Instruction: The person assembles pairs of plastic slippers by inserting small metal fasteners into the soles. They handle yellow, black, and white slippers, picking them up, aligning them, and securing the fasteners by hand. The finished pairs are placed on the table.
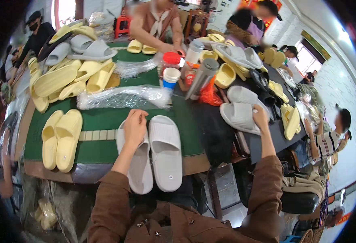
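A pair of grey slide slippers lies side by side at the table's near edge: the left slipper (140, 174) and the right slipper (166, 162), which has a small round sticker on its heel. Over the left one's strap, my left hand (135, 127) is closed with its fingers pinched together; anything in them is too small to make out. Farther right, my right hand (261, 117) grips the side of a grey slipper (242, 115). Another grey slipper (241, 95) rests just behind that one.
Yellow slippers (62, 139) stand paired at the left. Clear plastic bags (123, 98) lie across the green mat (97, 152). A grey flask (202, 79), a paper cup (171, 78) and a red-lidded jar (170, 60) stand mid-table. Slippers pile up left and right; co-workers (155, 26) surround the table.
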A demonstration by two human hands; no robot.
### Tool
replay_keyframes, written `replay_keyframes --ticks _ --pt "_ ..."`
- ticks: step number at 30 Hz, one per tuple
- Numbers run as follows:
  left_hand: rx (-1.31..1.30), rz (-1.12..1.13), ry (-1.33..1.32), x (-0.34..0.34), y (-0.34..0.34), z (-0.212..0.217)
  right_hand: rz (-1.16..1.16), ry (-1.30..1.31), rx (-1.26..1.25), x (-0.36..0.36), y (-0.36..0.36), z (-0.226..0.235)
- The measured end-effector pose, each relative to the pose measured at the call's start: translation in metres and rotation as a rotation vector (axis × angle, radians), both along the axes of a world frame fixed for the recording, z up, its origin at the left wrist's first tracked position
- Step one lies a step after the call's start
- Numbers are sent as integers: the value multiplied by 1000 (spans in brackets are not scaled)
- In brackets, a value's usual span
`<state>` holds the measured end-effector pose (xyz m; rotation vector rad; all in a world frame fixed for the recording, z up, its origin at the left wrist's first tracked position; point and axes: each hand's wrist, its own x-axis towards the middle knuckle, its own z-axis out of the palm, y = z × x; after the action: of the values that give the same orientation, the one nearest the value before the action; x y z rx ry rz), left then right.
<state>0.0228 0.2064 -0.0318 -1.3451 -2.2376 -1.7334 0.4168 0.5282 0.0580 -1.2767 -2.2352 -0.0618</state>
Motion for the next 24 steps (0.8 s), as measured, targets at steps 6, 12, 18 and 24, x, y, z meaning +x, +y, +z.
replay_keyframes --ticks 6,12,18,24 --pt "232 -25 239 16 -30 48 -113 -56 -143 -6 -80 15" --pt "-347 20 562 97 -97 54 -13 77 -199 10 -93 4" --pt "-468 55 582 117 -86 24 62 29 -141 10 -90 -3" --pt "-413 -5 542 102 -87 19 -4 -24 -154 14 -83 -6"
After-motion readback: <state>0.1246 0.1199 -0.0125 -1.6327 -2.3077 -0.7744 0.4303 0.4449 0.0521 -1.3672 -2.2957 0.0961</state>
